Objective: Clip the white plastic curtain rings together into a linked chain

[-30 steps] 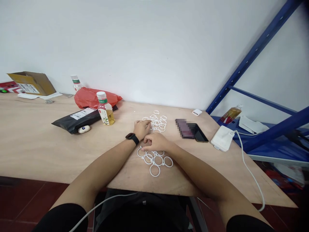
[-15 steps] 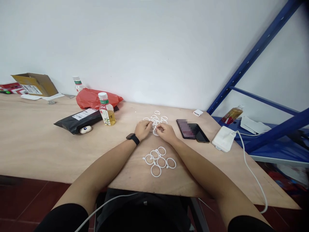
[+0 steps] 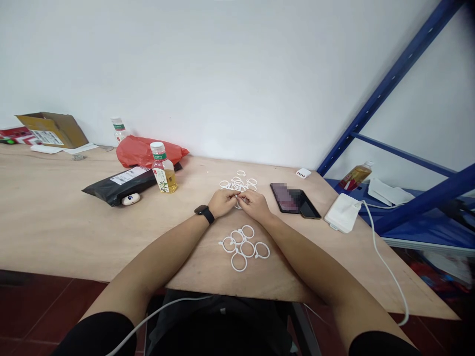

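Note:
My left hand (image 3: 222,202) and my right hand (image 3: 255,204) meet over the table, fingertips pinched together. Between them is a white plastic ring (image 3: 238,206), its lower curve showing below the fingers; the gripped part is mostly hidden. Just beyond the fingers lies a loose pile of similar white rings (image 3: 237,181), some overlapping. Nearer the table's front edge, between my forearms, several more white rings (image 3: 248,248) lie flat in a group, each with a small knob or clasp. A dark watch (image 3: 204,212) is on my left wrist.
To the left stand a drink bottle (image 3: 163,173), a black parcel (image 3: 111,188), a white earbud case (image 3: 131,199), a red bag (image 3: 139,152) and a cardboard box (image 3: 67,131). On the right are two phones (image 3: 309,206), a white charger (image 3: 341,215) with a cable, and a blue rack (image 3: 393,81).
My hands have drawn closer together, the left turning inward so that its fingertips meet the right's at the ring. The group of rings in front has stayed in place.

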Motion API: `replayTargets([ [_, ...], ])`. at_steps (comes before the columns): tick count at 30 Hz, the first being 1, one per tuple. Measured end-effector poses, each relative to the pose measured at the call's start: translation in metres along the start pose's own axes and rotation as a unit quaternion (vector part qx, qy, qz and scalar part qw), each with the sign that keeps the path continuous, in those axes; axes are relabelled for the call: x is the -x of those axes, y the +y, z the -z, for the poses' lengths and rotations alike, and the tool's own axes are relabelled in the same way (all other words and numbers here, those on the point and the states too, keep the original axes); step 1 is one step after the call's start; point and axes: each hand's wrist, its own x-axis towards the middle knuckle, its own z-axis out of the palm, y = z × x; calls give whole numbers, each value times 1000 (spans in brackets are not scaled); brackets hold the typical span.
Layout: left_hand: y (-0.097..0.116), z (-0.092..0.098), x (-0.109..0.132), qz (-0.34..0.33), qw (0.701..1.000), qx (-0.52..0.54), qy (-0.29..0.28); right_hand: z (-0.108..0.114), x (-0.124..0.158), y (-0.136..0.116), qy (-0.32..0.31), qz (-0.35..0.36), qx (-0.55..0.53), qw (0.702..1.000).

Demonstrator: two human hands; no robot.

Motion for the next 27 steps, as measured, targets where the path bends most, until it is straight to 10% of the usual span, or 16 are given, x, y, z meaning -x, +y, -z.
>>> replayTargets([
  [27,-11,-12,-3,41,994,27,101,-4,1,-3,4,32,-24,999],
])
